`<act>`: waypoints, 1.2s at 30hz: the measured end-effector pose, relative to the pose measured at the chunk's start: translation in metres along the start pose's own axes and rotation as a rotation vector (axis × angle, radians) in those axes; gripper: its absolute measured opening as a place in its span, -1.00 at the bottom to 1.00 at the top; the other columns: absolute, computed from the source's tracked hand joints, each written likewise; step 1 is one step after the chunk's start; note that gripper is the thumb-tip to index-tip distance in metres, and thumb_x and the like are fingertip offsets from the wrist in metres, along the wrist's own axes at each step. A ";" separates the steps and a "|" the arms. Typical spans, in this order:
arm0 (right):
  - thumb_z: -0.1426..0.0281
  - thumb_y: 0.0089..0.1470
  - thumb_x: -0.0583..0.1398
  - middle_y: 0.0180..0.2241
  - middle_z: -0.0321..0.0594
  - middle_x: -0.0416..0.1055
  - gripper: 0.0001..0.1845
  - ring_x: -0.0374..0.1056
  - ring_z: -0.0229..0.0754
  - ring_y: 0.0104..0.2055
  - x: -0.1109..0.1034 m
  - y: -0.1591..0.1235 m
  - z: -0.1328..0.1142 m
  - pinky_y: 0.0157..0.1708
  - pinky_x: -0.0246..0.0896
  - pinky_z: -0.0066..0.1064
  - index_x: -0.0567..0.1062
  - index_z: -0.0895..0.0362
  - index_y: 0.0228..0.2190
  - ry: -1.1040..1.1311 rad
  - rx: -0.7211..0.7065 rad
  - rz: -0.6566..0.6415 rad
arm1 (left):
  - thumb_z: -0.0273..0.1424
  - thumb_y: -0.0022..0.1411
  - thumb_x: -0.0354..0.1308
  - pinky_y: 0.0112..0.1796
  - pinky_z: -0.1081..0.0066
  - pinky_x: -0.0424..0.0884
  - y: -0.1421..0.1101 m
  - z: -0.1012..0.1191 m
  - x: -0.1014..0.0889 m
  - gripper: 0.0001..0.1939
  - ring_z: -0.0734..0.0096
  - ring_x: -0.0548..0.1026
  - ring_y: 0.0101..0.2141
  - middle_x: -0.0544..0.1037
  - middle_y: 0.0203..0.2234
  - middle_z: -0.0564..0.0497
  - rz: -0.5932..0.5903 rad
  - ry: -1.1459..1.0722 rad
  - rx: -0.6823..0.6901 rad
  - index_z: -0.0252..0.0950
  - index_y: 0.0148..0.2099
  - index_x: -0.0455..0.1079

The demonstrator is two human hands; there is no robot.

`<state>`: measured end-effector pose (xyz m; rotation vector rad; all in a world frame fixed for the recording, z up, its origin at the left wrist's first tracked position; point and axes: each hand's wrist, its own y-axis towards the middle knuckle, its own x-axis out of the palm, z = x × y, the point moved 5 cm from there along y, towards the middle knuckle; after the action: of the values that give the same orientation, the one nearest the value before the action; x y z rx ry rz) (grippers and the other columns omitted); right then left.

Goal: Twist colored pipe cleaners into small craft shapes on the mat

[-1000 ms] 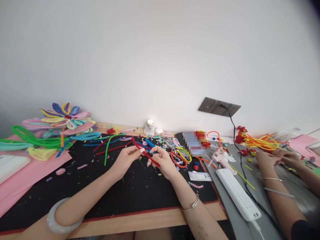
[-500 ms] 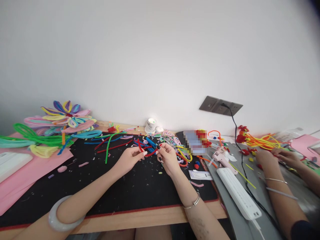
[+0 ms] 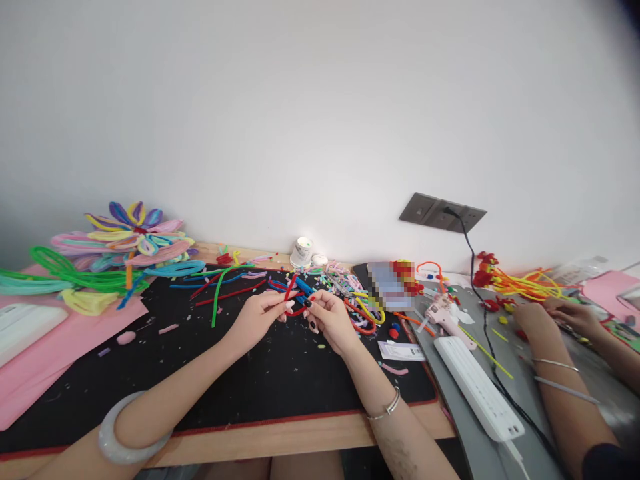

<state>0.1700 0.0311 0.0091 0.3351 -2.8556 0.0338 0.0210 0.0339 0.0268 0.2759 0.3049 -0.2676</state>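
Note:
Over the black mat [image 3: 225,387], my left hand [image 3: 260,315] pinches a red pipe cleaner [image 3: 291,287] between thumb and fingers. My right hand [image 3: 329,321], with dark nails, is closed on the same bent red piece just to the right. One end of it sticks up between the hands, and a lower stretch curves across to the right fingertips. Blue pipe cleaners [image 3: 303,285] show right behind the fingers; whether the right hand touches them I cannot tell. Red and green pipe cleaners [image 3: 216,300] lie to the left of my left hand.
A pipe-cleaner flower bunch [image 3: 137,233] stands at left on pink paper. A paper cup [image 3: 302,252] is by the wall. To the right are a glue gun [image 3: 445,317], a white power strip [image 3: 477,387] with a black cord, and a co-worker's hands [image 3: 537,321].
My hands have come closer together, the right one shifting left. The red pipe cleaner's free end now stands taller between them.

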 end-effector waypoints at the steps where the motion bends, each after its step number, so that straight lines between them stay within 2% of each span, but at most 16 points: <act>1: 0.30 -0.10 0.24 -0.61 -0.34 0.37 -0.79 0.11 -0.41 -0.71 0.000 0.000 0.000 -0.76 0.04 -0.59 0.33 0.15 -0.48 0.000 -0.005 0.002 | -0.25 0.15 0.02 -0.39 0.44 0.30 0.000 0.001 0.000 -0.73 0.42 0.37 -0.51 0.40 -0.58 0.06 -0.003 0.003 -0.004 -0.29 -0.36 0.47; 5: 0.28 -0.09 0.23 -0.62 -0.34 0.36 -0.78 0.11 -0.42 -0.72 -0.001 0.000 -0.001 -0.76 0.05 -0.59 0.32 0.14 -0.48 -0.014 -0.021 0.021 | -0.25 0.14 0.03 -0.43 0.45 0.31 -0.001 -0.002 0.003 -0.70 0.44 0.36 -0.53 0.42 -0.51 0.05 -0.027 -0.026 -0.024 -0.27 -0.16 0.46; 7: 0.27 -0.10 0.24 -0.62 -0.36 0.35 -0.77 0.11 -0.41 -0.72 -0.002 0.001 -0.001 -0.76 0.05 -0.59 0.33 0.14 -0.46 -0.016 -0.026 0.033 | -0.24 0.14 0.03 -0.45 0.46 0.30 -0.001 -0.002 0.004 -0.69 0.43 0.36 -0.53 0.42 -0.51 0.05 -0.041 0.003 0.000 -0.26 -0.14 0.45; 10: 0.27 -0.09 0.24 -0.64 -0.37 0.33 -0.77 0.10 -0.42 -0.73 -0.002 0.001 -0.001 -0.77 0.04 -0.59 0.33 0.15 -0.47 -0.016 -0.027 0.034 | -0.26 0.16 0.01 -0.47 0.48 0.25 -0.001 -0.001 0.006 -0.73 0.43 0.34 -0.53 0.39 -0.57 0.05 -0.093 0.100 0.065 -0.26 -0.28 0.48; 14: 0.28 -0.06 0.22 -0.65 -0.38 0.32 -0.78 0.09 -0.43 -0.73 -0.003 0.001 0.000 -0.78 0.01 -0.60 0.33 0.15 -0.50 -0.016 -0.041 0.030 | -0.31 0.19 -0.04 -0.45 0.48 0.20 -0.002 0.004 0.010 -0.72 0.42 0.34 -0.53 0.38 -0.61 0.06 -0.199 0.196 0.136 -0.26 -0.44 0.43; 25: 0.29 -0.07 0.21 -0.66 -0.35 0.37 -0.77 0.11 -0.42 -0.75 -0.006 0.002 0.002 -0.79 0.05 -0.59 0.31 0.15 -0.57 -0.035 -0.033 0.063 | -0.28 0.23 -0.11 -0.41 0.47 0.21 -0.003 0.005 0.017 -0.66 0.43 0.34 -0.51 0.38 -0.58 0.05 -0.314 0.222 0.166 -0.28 -0.48 0.37; 36: 0.28 -0.10 0.24 -0.68 -0.36 0.36 -0.75 0.12 -0.42 -0.76 -0.003 0.002 0.008 -0.79 0.04 -0.60 0.32 0.16 -0.58 -0.043 0.041 0.007 | -0.35 0.22 -0.12 -0.43 0.48 0.17 -0.007 0.007 0.020 -0.65 0.45 0.30 -0.52 0.35 -0.58 0.06 -0.419 0.263 0.195 -0.28 -0.55 0.32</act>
<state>0.1707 0.0332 0.0005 0.3376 -2.9019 0.0879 0.0394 0.0211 0.0246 0.4407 0.5993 -0.6796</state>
